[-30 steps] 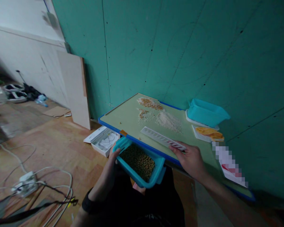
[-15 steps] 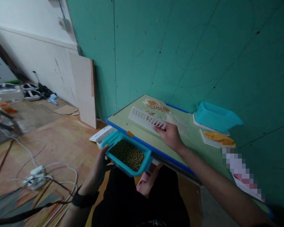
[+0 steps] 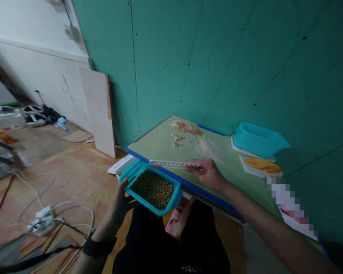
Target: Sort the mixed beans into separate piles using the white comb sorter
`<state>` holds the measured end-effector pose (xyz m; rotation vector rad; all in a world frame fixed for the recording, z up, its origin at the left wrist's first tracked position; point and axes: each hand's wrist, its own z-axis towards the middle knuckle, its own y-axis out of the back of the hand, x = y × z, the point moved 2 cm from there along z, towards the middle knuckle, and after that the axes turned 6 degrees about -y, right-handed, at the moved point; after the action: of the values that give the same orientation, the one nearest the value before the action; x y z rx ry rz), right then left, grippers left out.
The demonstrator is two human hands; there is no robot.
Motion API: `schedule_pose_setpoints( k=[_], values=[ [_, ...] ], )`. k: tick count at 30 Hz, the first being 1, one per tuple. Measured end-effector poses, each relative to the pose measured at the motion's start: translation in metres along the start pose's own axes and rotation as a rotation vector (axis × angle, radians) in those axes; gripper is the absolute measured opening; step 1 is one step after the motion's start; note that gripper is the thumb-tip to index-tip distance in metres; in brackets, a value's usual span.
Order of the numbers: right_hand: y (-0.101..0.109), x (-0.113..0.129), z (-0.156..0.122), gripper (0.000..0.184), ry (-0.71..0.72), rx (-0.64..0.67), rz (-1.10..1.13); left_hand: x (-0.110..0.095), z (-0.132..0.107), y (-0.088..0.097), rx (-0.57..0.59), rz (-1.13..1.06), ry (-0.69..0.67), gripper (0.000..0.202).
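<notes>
While right grip [image 3: 208,174] clasps white strip [image 3: 168,164], jutting leftward, left grip [image 3: 119,203] clasps turquoise tub [image 3: 176,193]

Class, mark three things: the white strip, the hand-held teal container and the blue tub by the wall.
White strip [image 3: 167,163], head view: middle of its bare length.
Teal container [image 3: 176,194], head view: right end.
Blue tub [image 3: 255,142], head view: front wall.

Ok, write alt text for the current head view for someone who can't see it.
A person's left hand holds a teal container of green and tan beans beside a table; the right hand holds a white slotted strip. Grains lie scattered on the table, with a blue bin to the right.
</notes>
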<state>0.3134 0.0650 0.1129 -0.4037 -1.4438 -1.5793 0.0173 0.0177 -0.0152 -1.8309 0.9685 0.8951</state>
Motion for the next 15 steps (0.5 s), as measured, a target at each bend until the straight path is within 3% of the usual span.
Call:
schedule_pose_setpoints(
  k=[4,9,15],
  values=[
    [0.018,-0.006,0.003,0.023,-0.059,-0.155,-0.002,0.004,0.000,0.002,-0.038,0.004,0.018,0.057],
    [0.049,-0.033,0.052,0.021,-0.199,-0.476,0.026,0.004,-0.005,0.006,-0.053,0.136,0.037,0.059],
    [0.049,-0.068,0.100,0.024,-0.304,-0.632,0.105,-0.010,-0.006,0.005,-0.072,0.350,-0.063,0.066]
  ],
)
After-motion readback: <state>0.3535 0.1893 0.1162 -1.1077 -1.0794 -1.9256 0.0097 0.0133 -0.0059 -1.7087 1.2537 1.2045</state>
